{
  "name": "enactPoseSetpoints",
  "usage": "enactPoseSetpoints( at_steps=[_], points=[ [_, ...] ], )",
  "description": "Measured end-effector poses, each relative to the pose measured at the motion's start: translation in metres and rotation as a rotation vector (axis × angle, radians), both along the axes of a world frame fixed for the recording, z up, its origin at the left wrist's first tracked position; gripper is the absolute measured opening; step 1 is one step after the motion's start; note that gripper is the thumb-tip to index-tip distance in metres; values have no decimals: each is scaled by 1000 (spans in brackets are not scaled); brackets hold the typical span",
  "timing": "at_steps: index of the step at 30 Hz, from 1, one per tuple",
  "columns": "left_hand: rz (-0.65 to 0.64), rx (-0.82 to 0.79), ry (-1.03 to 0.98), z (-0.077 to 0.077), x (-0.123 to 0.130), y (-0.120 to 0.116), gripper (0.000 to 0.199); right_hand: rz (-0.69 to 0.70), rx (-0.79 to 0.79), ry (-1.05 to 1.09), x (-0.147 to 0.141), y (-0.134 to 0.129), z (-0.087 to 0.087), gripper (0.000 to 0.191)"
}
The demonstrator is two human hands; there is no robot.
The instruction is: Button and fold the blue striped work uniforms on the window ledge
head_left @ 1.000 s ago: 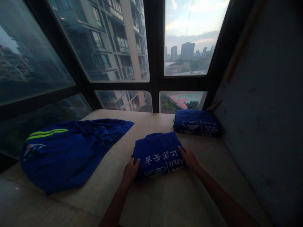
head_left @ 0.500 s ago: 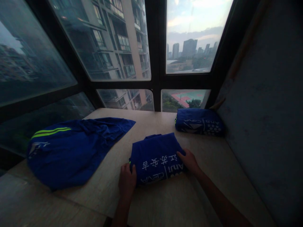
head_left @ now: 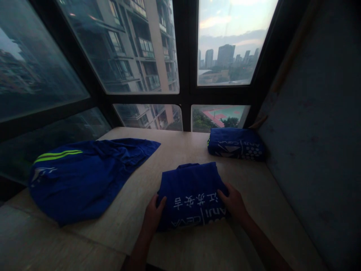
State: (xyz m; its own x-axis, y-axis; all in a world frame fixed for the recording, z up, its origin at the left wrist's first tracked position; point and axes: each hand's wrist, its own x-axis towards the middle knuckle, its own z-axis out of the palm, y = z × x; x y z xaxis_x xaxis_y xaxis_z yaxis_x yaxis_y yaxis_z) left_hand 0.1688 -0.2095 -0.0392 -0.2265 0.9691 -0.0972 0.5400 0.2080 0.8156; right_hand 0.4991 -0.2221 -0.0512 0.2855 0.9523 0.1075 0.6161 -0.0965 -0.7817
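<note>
A folded blue shirt (head_left: 191,182) with white lettering, upside down from where I look, is in front of me at the middle of the sill. My left hand (head_left: 154,212) grips its left edge, thumb on top and the other fingers mostly hidden along the side. On the opposite edge, my right hand (head_left: 232,199) holds the shirt the same way, its thumb near the white characters. Whether the bundle rests fully on the surface or is slightly raised, I cannot tell.
A loosely spread blue garment (head_left: 84,180) with yellow-green stripes lies at left. Another folded blue shirt (head_left: 235,145) sits at the back right against the wall (head_left: 299,150). Dark-framed windows (head_left: 186,67) border the pale sill (head_left: 180,145) at the back.
Both hands have shifted the folded shirt a little to the right and slightly closer to me, keeping their hold. The other two garments stay where they were.
</note>
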Motion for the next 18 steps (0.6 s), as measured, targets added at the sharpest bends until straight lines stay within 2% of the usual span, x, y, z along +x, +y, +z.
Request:
enactPoseSetpoints(
  at_steps=[2, 4, 6, 9, 12, 15, 18],
  points=[
    [12, -61, -178, 3, 0, 1, 56, 58, -12, 35, -1, -2, 10, 42],
    [9, -43, -304, 7, 0, -1, 65, 112, 15, 42, 0, -5, 22, 40],
    [17, 30, -351, 10, -2, -4, 70, 140, 54, 35, 2, -5, 33, 40],
    [78, 139, -304, 11, -6, -2, 69, 147, 99, 34, 2, 10, 43, 40],
    [142, 151, -195, 2, -5, 9, 62, 168, 29, -25, -6, 41, 38, 33],
    [196, 109, -19, -10, -2, 23, 53, 133, -111, -138, -17, 69, 24, 26],
    [190, 118, 100, -15, 2, 29, 49, 76, -147, -182, -22, 77, 9, 26]
  ],
)
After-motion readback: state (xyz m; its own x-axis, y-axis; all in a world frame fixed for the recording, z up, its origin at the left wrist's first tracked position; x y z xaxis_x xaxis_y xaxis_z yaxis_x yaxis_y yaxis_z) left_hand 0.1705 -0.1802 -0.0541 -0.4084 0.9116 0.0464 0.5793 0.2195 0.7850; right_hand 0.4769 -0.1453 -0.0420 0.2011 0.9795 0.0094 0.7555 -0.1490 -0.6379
